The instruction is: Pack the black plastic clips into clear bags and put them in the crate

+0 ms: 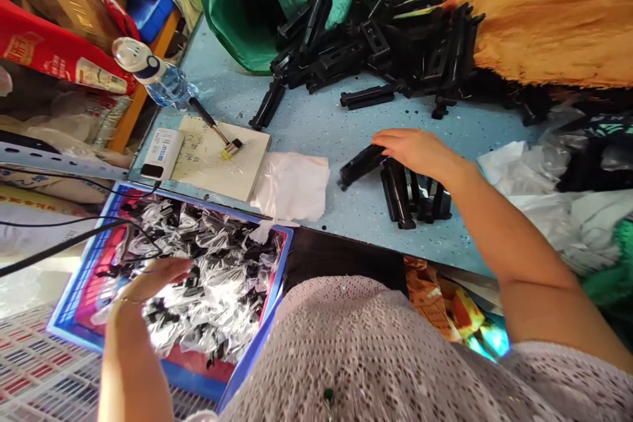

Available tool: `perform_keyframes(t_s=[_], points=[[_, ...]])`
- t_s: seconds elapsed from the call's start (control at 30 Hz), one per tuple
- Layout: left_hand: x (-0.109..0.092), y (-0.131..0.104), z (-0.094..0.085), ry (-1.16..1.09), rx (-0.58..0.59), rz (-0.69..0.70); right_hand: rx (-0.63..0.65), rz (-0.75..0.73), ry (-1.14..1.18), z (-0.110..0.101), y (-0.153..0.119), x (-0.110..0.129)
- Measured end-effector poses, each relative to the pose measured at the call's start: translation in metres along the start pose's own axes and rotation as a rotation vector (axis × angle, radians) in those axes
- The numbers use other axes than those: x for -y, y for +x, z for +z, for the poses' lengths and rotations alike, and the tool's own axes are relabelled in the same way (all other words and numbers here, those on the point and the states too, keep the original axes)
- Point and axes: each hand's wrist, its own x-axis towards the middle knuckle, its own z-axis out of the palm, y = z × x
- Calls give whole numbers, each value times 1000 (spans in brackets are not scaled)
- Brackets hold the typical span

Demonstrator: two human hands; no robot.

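Observation:
My right hand (418, 148) is over the blue tabletop, its fingers closed on one end of a long black plastic part (362, 165). This part is slightly blurred and tilts down to the left. Under and beside that hand lie several similar black parts (395, 194) in a small group. At the lower left, my left hand (165, 273) reaches over a blue crate (283, 264) with its fingers stretched out. Small black parts in clear plastic bags (222, 277) fill the crate, right below the fingertips. I see nothing clearly held in the left hand.
A large heap of black parts (341, 56) spills from a green sack (217, 26), beside an orange sack (554, 13). A brush (217, 128) lies on a board (247, 168), near a white box (163, 153), clear bags (297, 181) and a water bottle (165, 82). Cables cross the crate.

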Motion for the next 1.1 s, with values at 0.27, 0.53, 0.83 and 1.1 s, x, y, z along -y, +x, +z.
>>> perform_keyframes(t_s=[0.27,0.53,0.83,1.1], points=[[-251,49,174,-27,-253,688,-161,449,1058,52,-14,72],[-243,105,187,-534,-107,481,28,546,1779,85,-17,109],[-230,72,153,-3,-405,776,-98,616,1683,117,12,120],[-220,77,149,-37,-390,838,469,584,1908,117,-45,121]])
